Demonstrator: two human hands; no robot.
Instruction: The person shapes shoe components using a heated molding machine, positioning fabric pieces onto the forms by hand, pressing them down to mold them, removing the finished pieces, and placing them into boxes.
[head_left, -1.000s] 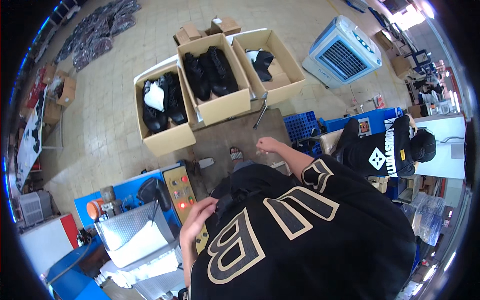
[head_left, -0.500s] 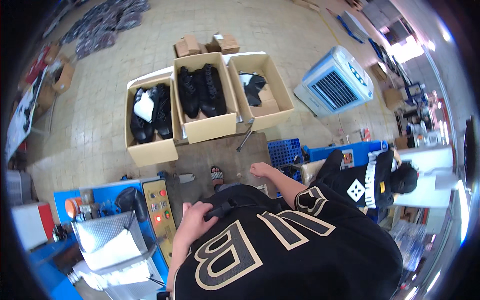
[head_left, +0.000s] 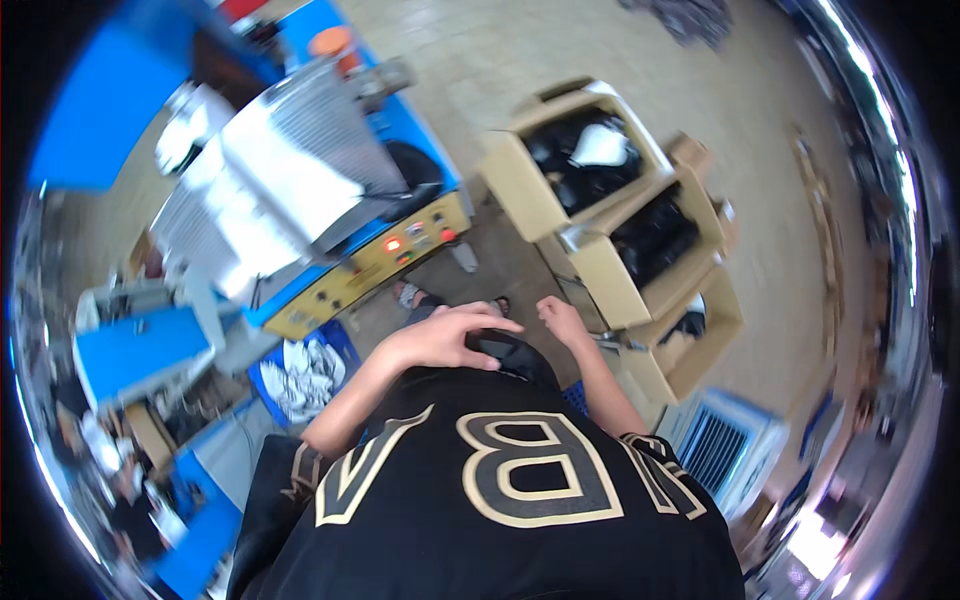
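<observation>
A black item [head_left: 512, 354], its shape too blurred to tell, lies between the hands [head_left: 445, 337].

left fingers [head_left: 490, 321] parted, waist-high | right fingers [head_left: 548, 308] curled | cartons [head_left: 603, 285] rightward

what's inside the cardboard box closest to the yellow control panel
Inside the cardboard box are black items, blurred, with a white piece on top. Whatever lies directly under the white piece, or beneath the black items, is covered.
</observation>
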